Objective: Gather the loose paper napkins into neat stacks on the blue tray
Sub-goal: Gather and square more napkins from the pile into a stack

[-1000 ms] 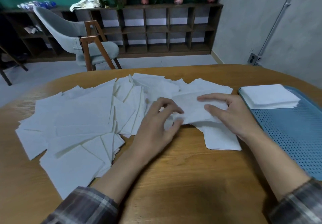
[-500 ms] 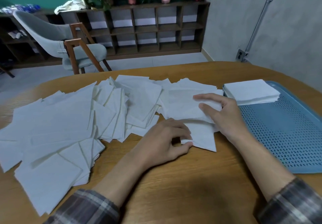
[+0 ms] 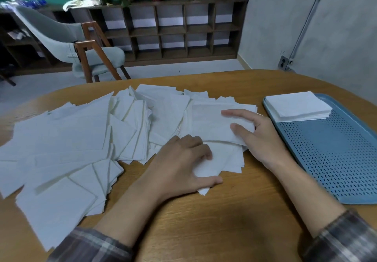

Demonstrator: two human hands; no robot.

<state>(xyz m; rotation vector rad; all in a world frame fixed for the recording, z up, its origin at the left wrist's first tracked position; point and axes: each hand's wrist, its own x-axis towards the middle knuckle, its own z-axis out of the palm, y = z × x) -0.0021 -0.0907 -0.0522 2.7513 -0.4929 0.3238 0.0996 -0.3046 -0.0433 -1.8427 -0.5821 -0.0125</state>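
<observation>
Several loose white paper napkins (image 3: 67, 139) lie spread in an overlapping heap across the wooden table (image 3: 204, 221). On the right sits the blue perforated tray (image 3: 334, 159), with one neat napkin stack (image 3: 295, 105) at its far end. My left hand (image 3: 181, 166) pinches a loose napkin (image 3: 224, 159) at the heap's near right edge, thumb under its corner. My right hand (image 3: 259, 137) holds a small bundle of napkins (image 3: 210, 121) just left of the tray, thumb on top and fingers along its far edge.
The table's curved far edge runs behind the heap. Beyond it stand a grey chair with wooden legs (image 3: 81, 51) and a low dark shelf unit (image 3: 173, 29) with potted plants. A grey wall with a pipe and socket box (image 3: 284, 63) is at the right.
My left hand slid from the middle of the heap toward me and took hold of a napkin at the near right. My right hand kept its bundle. The head camera shifted.
</observation>
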